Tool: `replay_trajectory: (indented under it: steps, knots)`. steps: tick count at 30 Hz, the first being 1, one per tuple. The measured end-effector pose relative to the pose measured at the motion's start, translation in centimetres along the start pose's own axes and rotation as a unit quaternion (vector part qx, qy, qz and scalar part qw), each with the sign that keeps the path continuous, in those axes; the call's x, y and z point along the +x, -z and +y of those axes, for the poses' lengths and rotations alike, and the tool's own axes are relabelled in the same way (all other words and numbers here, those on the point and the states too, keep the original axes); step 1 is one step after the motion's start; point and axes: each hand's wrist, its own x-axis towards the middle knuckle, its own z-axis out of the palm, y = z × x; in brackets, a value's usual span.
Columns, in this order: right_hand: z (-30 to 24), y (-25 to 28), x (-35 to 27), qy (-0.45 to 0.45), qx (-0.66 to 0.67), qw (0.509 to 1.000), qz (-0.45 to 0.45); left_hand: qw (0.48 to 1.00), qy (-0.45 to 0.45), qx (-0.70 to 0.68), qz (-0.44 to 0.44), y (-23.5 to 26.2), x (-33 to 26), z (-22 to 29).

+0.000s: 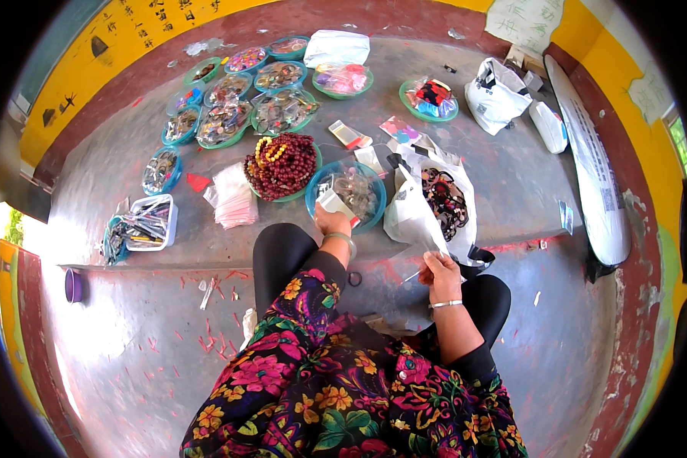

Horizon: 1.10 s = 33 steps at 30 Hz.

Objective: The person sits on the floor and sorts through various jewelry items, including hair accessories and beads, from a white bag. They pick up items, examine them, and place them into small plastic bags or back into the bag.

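My left hand (332,222) is closed on a white card with a red edge (334,203), over the near rim of a blue basin (311,208). Small clear plastic packets (356,185) fill the basin. My right hand (441,276) is in front of my right knee, fingers pinched together. From its fingertips a thin whitish strip (410,278) sticks out to the left; its kind is too small to make out. Beyond that hand an opened white plastic bag (406,220) holds dark beaded bands (444,200). Dark red bead strings (282,172) are heaped in a green basin left of the blue one.
A stack of pink-white plastic sleeves (234,197) lies left of the beads. Farther left is a white tray of pens or tools (151,221). Several basins of small goods (225,122) stand behind. White bags (496,95) and a long wrapped board (588,160) are at right. A step edge (168,267) crosses before me.
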Motion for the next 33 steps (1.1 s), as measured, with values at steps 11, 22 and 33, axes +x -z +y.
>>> replay_trajectory:
  steps: [11,22,33]
  knots:
    - [-0.1,1.0,0.3,-0.147,0.127,0.980,-0.039,0.764,-0.311,-0.047,-0.563,9.2,-13.6,12.5]
    - [-0.1,-0.3,-0.9,-0.034,-0.059,0.997,-0.032,0.805,-0.020,-0.055,-0.591,11.3,-13.1,11.4]
    - [0.9,0.5,-0.5,-0.027,-0.151,0.974,-0.166,0.788,0.027,-0.046,-0.614,11.2,-13.9,10.7]
